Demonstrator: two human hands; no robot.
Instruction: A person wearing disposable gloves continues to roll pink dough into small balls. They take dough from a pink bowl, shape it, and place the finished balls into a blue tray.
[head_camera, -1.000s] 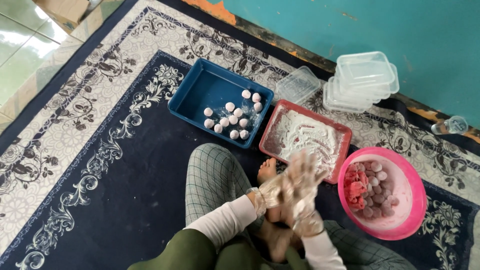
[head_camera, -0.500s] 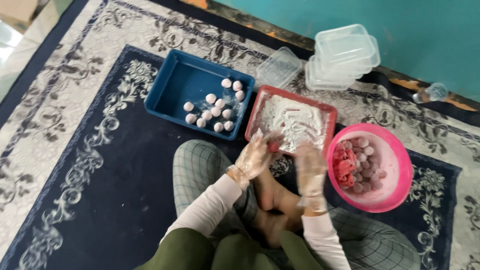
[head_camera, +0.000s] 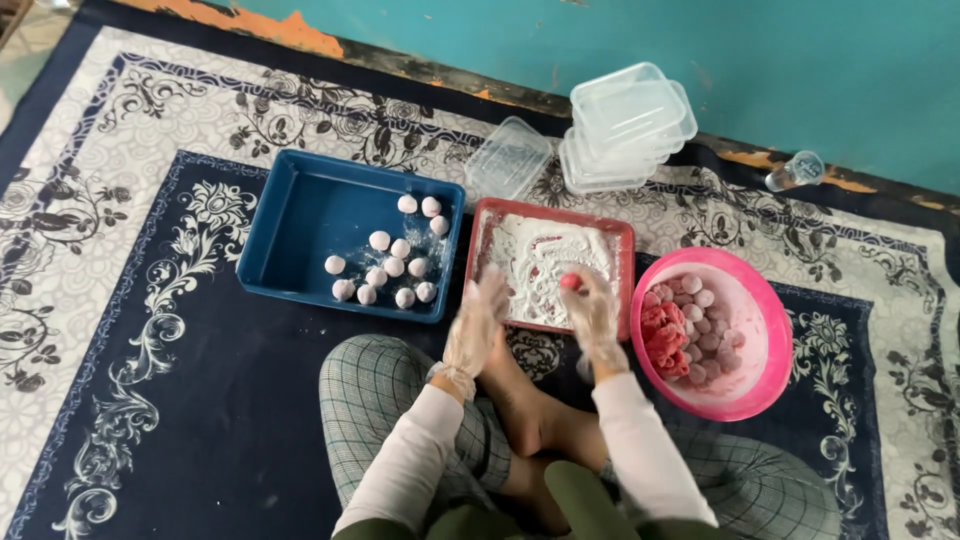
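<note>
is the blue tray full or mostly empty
Mostly empty. The blue tray holds only about a dozen white balls clustered at its right side; the rest is bare.

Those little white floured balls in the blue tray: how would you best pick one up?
Probably from straight above, fingertips pinching opposite sides of one ball. They are small and round, lying loose on the flat floor of the blue tray, whose raised walls block a sideways approach. A light grip seems wise, since they look soft.

Stack of clear plastic tubs (head_camera: 630, 125) near teal wall (head_camera: 800, 60); single clear lid (head_camera: 508, 160) beside it. Small clear bottle (head_camera: 795, 171) lying by wall. Patterned rug (head_camera: 110, 250) underneath.
</note>
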